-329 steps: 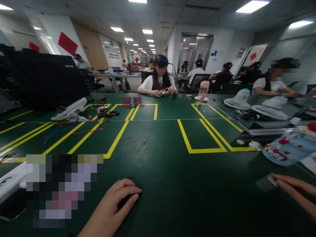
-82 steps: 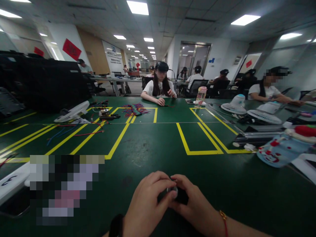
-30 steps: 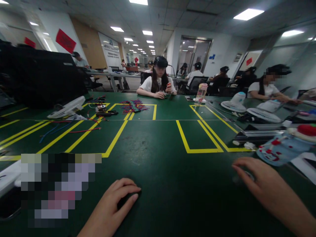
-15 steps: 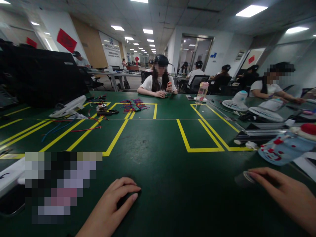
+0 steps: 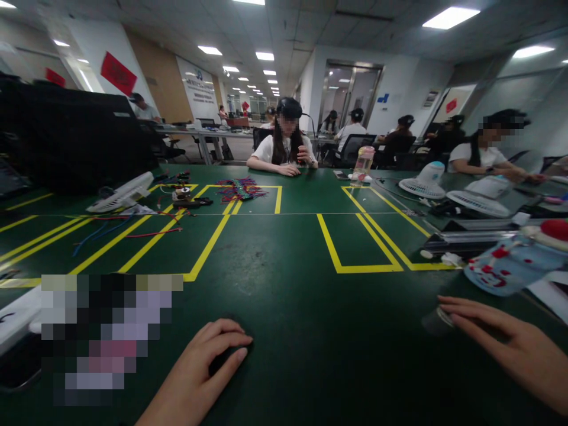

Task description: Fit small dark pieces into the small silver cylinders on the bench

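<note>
My left hand (image 5: 206, 361) rests on the green table (image 5: 284, 248), fingers loosely curved and thumb apart, with nothing seen in it. At the right, my right hand (image 5: 501, 340) has its fingers stretched out at the near end of a small dark cylinder (image 5: 435, 322) with a pale rim. Its upper fingers reach over the rim while the thumb side is close to the lower edge. Whether the fingertips press on it cannot be made out. The cylinder is dim against the table.
A light-blue decorated bottle (image 5: 506, 266) stands beyond my right hand, near white fans (image 5: 477, 201) and metal profiles (image 5: 470, 239). Left are a blurred-out item (image 5: 124, 337), wires (image 5: 93, 236) and a white fan (image 5: 124, 192). A wire bundle (image 5: 242, 189) lies before a seated person (image 5: 284, 148).
The fingers of my right hand have straightened and spread a little over the cylinder's rim. The cylinder and my left hand stay in place. The person opposite has shifted their raised hand slightly.
</note>
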`<state>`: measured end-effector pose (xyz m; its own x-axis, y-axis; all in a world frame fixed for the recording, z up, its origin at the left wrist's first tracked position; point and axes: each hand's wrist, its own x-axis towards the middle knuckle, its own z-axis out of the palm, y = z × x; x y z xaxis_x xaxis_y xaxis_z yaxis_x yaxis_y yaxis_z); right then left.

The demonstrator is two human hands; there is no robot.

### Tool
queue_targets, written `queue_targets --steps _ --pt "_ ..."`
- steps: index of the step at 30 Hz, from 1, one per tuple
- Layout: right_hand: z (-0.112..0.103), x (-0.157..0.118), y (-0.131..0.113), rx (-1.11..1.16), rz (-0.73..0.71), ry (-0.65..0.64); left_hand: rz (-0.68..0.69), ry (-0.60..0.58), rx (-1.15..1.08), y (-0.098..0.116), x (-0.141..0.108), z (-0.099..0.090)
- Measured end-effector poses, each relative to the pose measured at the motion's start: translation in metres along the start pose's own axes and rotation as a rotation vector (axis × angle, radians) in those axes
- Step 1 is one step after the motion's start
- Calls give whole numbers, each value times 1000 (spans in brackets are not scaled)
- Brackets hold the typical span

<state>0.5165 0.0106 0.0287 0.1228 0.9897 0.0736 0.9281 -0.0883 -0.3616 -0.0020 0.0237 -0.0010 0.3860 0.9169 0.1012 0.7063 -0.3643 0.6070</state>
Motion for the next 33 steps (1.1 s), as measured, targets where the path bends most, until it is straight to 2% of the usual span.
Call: queue_targets --steps 2,4,7,8,10,13,15,17,19,22,26,29,33 --pt "6 -4 11 14 -23 -18 -6 -2 -2 2 0 -1" --pt "15 -10 15 -12 -39 37 -12 3 -5 5 0 -3" --pt "31 -18 -4 -45 -143 197 -19 8 -3 11 1 -5" --pt "36 -20 -19 -35 -206 235 -19 9 0 11 1 -5" --pt "46 -23 -64 21 -376 226 -17 11 14 10 1 -4" --pt "62 -26 -142 189 -662 28 -13 -1 32 2 1 -1" --pt "75 -26 -185 322 -745 -104 -23 1 45 0 1 1" --pt "89 -24 -209 426 -737 -163 -47 24 61 4 2 2" --pt "103 -23 -215 483 -682 -169 -54 53 63 18 7 2" --pt "118 -24 -207 543 -559 -180 22 63 -4 50 21 5" --pt "122 -24 -201 567 -499 -219 164 36 -142 82 41 11" --pt "114 -22 -205 553 -541 -224 177 63 -249 82 46 10" --pt "105 -20 -206 537 -539 -237 90 93 -248 62 42 11"
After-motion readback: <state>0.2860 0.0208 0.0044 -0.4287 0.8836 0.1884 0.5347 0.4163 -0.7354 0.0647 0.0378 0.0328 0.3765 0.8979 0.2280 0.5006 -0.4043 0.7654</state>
